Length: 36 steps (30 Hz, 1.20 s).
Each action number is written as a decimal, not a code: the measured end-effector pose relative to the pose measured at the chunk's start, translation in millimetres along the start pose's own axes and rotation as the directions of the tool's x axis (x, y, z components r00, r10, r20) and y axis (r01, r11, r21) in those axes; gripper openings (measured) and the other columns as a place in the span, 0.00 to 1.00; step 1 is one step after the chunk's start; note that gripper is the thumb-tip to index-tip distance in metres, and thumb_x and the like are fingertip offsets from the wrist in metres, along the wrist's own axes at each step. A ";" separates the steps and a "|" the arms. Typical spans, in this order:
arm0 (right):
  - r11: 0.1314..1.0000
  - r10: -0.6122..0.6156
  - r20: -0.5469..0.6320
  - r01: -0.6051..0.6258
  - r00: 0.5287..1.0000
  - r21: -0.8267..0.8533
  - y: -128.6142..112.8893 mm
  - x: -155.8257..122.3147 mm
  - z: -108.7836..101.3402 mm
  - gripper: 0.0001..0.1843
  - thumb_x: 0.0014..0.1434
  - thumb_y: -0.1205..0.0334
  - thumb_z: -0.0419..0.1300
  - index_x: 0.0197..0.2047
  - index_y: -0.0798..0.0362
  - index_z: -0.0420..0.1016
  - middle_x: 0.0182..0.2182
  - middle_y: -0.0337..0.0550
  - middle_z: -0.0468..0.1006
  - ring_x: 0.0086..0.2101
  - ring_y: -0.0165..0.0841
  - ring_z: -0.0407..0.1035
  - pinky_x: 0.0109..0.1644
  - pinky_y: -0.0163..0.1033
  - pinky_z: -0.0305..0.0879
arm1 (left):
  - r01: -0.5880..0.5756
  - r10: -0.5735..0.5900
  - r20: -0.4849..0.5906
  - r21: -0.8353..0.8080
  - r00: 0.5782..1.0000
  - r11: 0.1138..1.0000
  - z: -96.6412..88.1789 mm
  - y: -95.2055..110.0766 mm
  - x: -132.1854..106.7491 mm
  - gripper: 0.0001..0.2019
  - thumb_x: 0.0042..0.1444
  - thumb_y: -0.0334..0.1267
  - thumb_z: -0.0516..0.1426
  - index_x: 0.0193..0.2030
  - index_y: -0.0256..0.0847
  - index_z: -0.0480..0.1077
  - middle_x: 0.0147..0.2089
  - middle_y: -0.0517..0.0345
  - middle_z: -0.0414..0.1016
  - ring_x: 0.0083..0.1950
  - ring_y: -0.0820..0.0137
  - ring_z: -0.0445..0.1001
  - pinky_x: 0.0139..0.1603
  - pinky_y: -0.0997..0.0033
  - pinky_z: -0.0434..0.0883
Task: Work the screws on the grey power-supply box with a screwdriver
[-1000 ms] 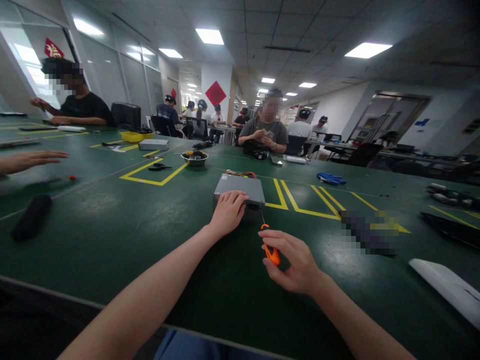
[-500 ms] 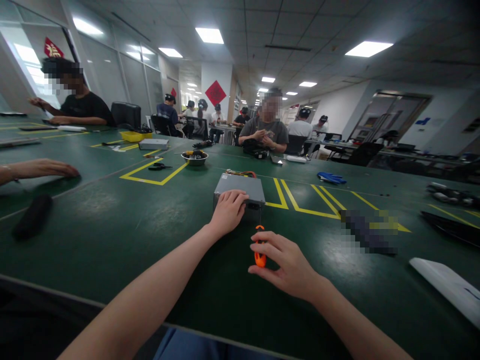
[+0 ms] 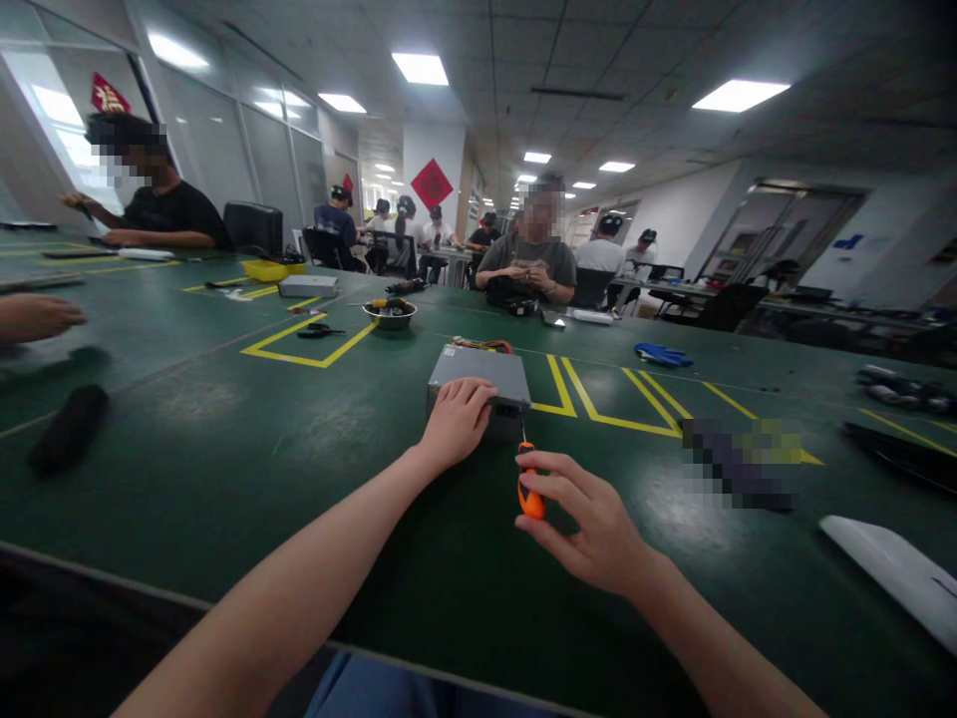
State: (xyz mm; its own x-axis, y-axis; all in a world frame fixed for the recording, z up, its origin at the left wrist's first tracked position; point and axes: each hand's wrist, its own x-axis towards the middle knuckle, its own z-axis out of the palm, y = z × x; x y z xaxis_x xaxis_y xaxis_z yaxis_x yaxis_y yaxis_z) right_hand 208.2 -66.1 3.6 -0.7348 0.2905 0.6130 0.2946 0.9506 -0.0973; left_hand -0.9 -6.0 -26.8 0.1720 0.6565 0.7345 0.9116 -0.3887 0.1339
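Observation:
A grey metal computer power supply (image 3: 489,369) sits on the green table, its cable bundle at the far side. My left hand (image 3: 458,424) grips its near left part, fingers laid over the top; the thumb is hidden. In my right hand (image 3: 583,514) is an orange and black screwdriver (image 3: 530,489), its handle held between thumb and fingertips. The screwdriver's thin shaft points away from me, with its tip at the near face of the power supply, by the right corner. Whether the tip sits in a screw is too small to tell.
A metal bowl of tools (image 3: 390,316) stands farther back left, near a second grey box (image 3: 308,287) and a yellow tray (image 3: 273,270). Blue gloves (image 3: 662,355) lie to the right. A co-worker's hand (image 3: 37,317) is at the left edge; a person sits opposite.
My right hand and the screwdriver have shifted slightly right, and the handle is tilted more. My left hand and the power supply stay put. The co-worker's hand at left has drawn back.

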 end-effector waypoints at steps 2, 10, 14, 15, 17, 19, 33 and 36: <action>1.000 0.013 -0.023 -0.013 1.000 0.021 1.2 -0.6 2.3 0.14 0.56 0.60 0.57 0.45 0.52 0.60 0.46 0.51 0.70 0.44 0.37 0.68 0.44 0.42 0.67 | 0.003 -0.003 0.003 0.000 1.000 1.000 -0.6 0.1 -0.1 0.11 0.58 0.33 0.49 0.48 0.43 0.63 0.52 0.57 0.67 0.53 0.65 0.62 0.54 0.62 0.60; 0.999 0.038 0.156 -0.037 0.987 -0.009 -4.5 2.2 -1.6 0.18 0.58 0.60 0.53 0.52 0.50 0.62 0.50 0.51 0.65 0.39 0.33 0.68 0.43 0.42 0.67 | 0.001 -0.001 -0.002 -0.011 1.000 1.000 -0.3 1.0 0.6 0.12 0.57 0.32 0.49 0.48 0.43 0.64 0.51 0.55 0.67 0.53 0.65 0.62 0.54 0.62 0.60; 0.999 0.013 0.095 -0.009 0.995 -0.048 -1.8 0.0 2.8 0.13 0.58 0.58 0.55 0.46 0.53 0.64 0.47 0.51 0.68 0.36 0.33 0.69 0.40 0.41 0.67 | -0.004 0.004 -0.002 -0.017 1.000 1.000 0.5 0.2 0.8 0.12 0.57 0.32 0.49 0.48 0.43 0.64 0.51 0.55 0.67 0.53 0.65 0.62 0.54 0.62 0.59; 0.999 0.012 0.070 -0.009 0.997 -0.040 -1.2 -0.4 3.9 0.12 0.58 0.58 0.55 0.43 0.53 0.64 0.46 0.51 0.69 0.37 0.33 0.70 0.39 0.40 0.67 | -0.004 0.004 -0.003 -0.017 1.000 1.000 0.5 0.1 0.8 0.12 0.57 0.32 0.49 0.48 0.43 0.64 0.51 0.55 0.67 0.52 0.65 0.62 0.54 0.62 0.59; 0.999 0.033 0.043 -0.033 0.999 -0.006 -1.3 -0.4 4.5 0.10 0.56 0.58 0.57 0.39 0.53 0.62 0.44 0.50 0.71 0.39 0.35 0.70 0.40 0.40 0.67 | -0.003 0.003 -0.002 -0.016 1.000 1.000 0.4 0.0 0.8 0.12 0.57 0.32 0.49 0.48 0.43 0.64 0.51 0.55 0.67 0.52 0.65 0.62 0.54 0.62 0.59; 0.997 0.063 0.061 -0.066 0.996 0.036 -3.3 0.8 2.8 0.12 0.55 0.58 0.58 0.40 0.53 0.61 0.44 0.50 0.71 0.42 0.36 0.69 0.43 0.41 0.67 | -0.002 0.002 -0.002 -0.015 1.000 1.000 0.1 0.1 0.7 0.12 0.57 0.32 0.49 0.48 0.43 0.64 0.51 0.55 0.67 0.52 0.65 0.62 0.54 0.62 0.59; 0.995 0.094 0.231 -0.098 0.968 0.004 -7.9 2.7 9.3 0.13 0.55 0.56 0.58 0.40 0.54 0.63 0.46 0.50 0.70 0.41 0.36 0.68 0.42 0.43 0.67 | 0.014 -0.014 0.000 -0.024 1.000 1.000 -0.1 0.5 0.9 0.12 0.57 0.32 0.50 0.48 0.44 0.64 0.51 0.56 0.67 0.52 0.65 0.62 0.54 0.62 0.59; 0.998 0.066 0.295 -0.063 0.953 -0.019 -10.8 4.6 6.5 0.17 0.57 0.58 0.56 0.49 0.52 0.62 0.48 0.50 0.67 0.41 0.36 0.68 0.42 0.43 0.66 | 0.009 -0.009 -0.004 -0.025 1.000 1.000 -0.1 0.2 0.7 0.12 0.57 0.32 0.49 0.48 0.43 0.64 0.51 0.55 0.67 0.52 0.65 0.62 0.54 0.62 0.59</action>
State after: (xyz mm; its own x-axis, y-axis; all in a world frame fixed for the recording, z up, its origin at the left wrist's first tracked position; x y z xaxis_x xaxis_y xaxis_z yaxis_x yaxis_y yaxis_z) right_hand 197.7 -74.3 2.4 -0.8612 0.3717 0.3467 0.3521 0.9282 -0.1206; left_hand -0.6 -5.7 -26.2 0.1626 0.6575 0.7357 0.9033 -0.3992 0.1570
